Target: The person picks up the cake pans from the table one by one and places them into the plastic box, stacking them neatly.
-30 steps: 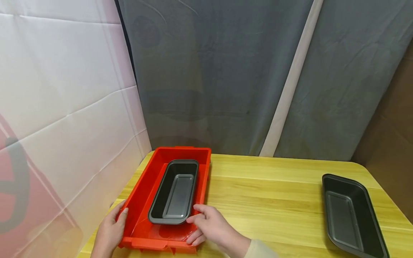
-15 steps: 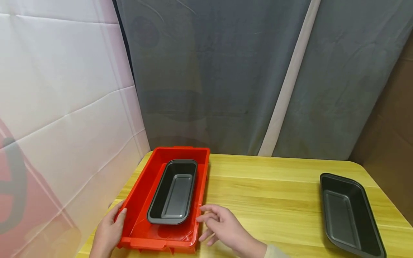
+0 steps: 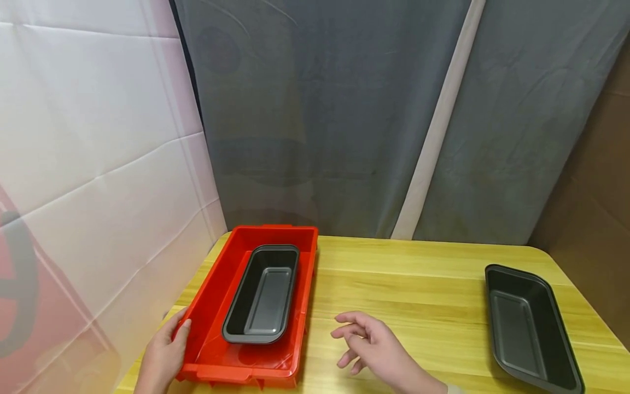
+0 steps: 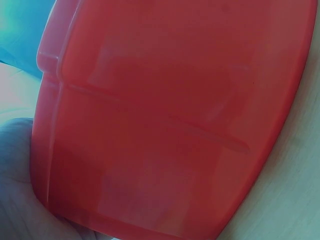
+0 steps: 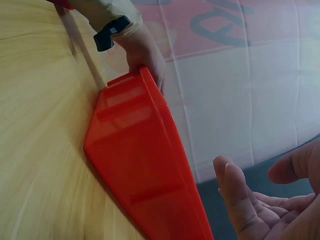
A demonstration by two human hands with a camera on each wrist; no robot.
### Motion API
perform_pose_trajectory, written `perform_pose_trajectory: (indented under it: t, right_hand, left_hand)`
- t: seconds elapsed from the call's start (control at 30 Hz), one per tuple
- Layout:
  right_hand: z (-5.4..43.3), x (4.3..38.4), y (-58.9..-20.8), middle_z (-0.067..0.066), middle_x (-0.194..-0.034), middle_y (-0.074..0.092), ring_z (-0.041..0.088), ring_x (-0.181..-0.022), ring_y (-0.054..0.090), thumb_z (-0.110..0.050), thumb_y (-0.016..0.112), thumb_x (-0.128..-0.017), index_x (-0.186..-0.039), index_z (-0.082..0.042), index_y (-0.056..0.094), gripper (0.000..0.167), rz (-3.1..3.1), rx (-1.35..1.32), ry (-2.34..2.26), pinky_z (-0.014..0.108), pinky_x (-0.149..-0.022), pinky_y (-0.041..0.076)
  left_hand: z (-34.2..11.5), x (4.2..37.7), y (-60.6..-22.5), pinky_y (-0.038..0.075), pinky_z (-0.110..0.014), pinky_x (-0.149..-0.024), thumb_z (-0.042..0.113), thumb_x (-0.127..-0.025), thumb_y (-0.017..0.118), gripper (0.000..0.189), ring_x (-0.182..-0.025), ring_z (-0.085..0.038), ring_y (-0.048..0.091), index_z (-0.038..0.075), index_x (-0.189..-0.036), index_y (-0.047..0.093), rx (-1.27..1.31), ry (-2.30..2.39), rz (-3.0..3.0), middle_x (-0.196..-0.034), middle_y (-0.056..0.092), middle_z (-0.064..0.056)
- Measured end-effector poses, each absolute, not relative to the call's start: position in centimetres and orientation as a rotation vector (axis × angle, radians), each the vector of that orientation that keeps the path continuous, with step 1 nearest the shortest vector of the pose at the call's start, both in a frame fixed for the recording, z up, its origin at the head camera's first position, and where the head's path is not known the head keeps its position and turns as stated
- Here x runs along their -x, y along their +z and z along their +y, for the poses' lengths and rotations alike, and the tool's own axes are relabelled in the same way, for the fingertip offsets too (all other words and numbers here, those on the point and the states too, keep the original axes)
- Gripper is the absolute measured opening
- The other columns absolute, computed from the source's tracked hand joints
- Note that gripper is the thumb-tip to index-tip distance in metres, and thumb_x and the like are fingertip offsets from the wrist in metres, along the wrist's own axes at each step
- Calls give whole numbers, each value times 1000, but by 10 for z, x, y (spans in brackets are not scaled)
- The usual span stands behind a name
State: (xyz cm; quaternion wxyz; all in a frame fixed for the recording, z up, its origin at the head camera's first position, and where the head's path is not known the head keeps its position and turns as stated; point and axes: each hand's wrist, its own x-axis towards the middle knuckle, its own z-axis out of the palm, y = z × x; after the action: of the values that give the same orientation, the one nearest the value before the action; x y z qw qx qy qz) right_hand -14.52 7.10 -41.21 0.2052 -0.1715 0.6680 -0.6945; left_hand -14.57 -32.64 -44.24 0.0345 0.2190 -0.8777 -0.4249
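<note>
On the left of the table, a red plastic tray point(image 3: 209, 328) bears a dark grey loaf pan point(image 3: 268, 301) standing inside it. My left hand point(image 3: 162, 353) grips the tray's left rim near the front corner, thumb on the rim, its other fingers mostly hidden behind the wall. The tray's outer wall point(image 4: 165, 130) fills most of the left wrist view. To the right of the tray, my right hand point(image 3: 374, 347) hovers with fingers loosely bent and apart, holding nothing. The right wrist view shows that hand point(image 5: 280, 210) with a gap between it and the tray's side point(image 5: 140, 145).
A second dark loaf pan point(image 3: 524, 328) stands at the right side of the wooden table point(image 3: 394, 279). A white printed cloth point(image 3: 108, 120) hangs at the left, a grey curtain point(image 3: 305, 120) behind, and a brown panel point(image 3: 585, 219) on the right.
My right hand has come away from the tray's right rim beside the loaf pan and moved right. My left hand keeps its hold on the tray; the view shifts slightly.
</note>
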Motion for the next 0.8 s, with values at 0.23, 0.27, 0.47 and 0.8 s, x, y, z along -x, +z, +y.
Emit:
perform_pose_trajectory:
  t: [0.23, 0.27, 0.47, 0.8]
  right_hand:
    - [91, 143, -411, 13, -120, 62, 26, -81, 69, -18, 51, -103, -139, 6, 42, 44, 1887, 477, -1937, 29, -60, 55]
    - [93, 142, -411, 13, -120, 62, 26, -81, 69, -18, 51, -103, -140, 6, 41, 45, 1893, 478, -1932, 30, -60, 55]
    - [112, 140, -410, 12, -123, 60, 27, -81, 68, -18, 49, -104, -143, 6, 36, 48, 1926, 434, -1911, 30, -58, 53]
    - [150, 137, -408, 14, -127, 59, 28, -81, 67, -26, 53, -102, -145, 6, 33, 57, 2034, 340, -1847, 28, -52, 49]
  left_hand:
    - [-328, 146, -443, 56, -45, -82, 39, -105, 40, 60, -109, -41, 54, 4, -152, 30, -686, -1316, -2696, -140, 42, -31]
    - [-328, 146, -443, 56, -45, -83, 39, -104, 40, 60, -109, -41, 54, 4, -152, 29, -687, -1323, -2695, -140, 41, -31]
    - [-328, 146, -444, 55, -46, -84, 38, -105, 40, 60, -110, -42, 54, 2, -151, 30, -650, -1306, -2702, -140, 41, -31]
    - [-327, 146, -443, 55, -46, -83, 38, -105, 40, 60, -111, -43, 54, 3, -152, 29, -676, -1324, -2693, -141, 41, -31]
